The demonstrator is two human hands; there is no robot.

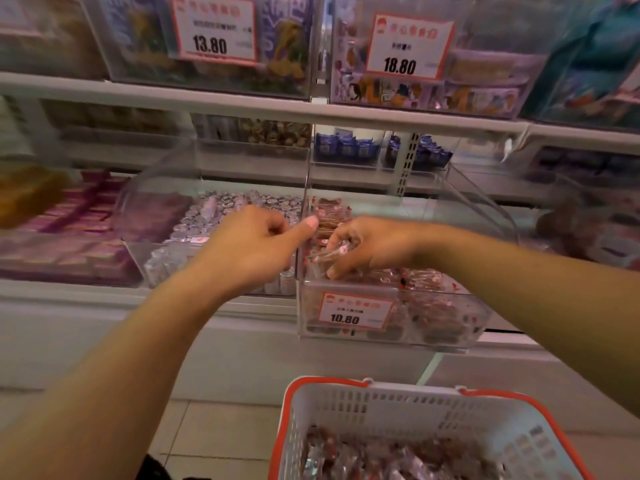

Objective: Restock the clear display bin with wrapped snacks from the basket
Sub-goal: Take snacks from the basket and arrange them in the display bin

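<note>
At the clear display bin [391,317], snacks going in
Right hand [367,245] pinches wrapped snacks [323,256]; left hand [256,244], curled, seems empty; best lay them flat

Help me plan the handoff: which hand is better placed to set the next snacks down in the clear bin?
The right hand. It is already over the clear bin with its fingers curled round wrapped snacks. The left hand sits at the bin's left wall, curled, with no snack visible in it.
</note>
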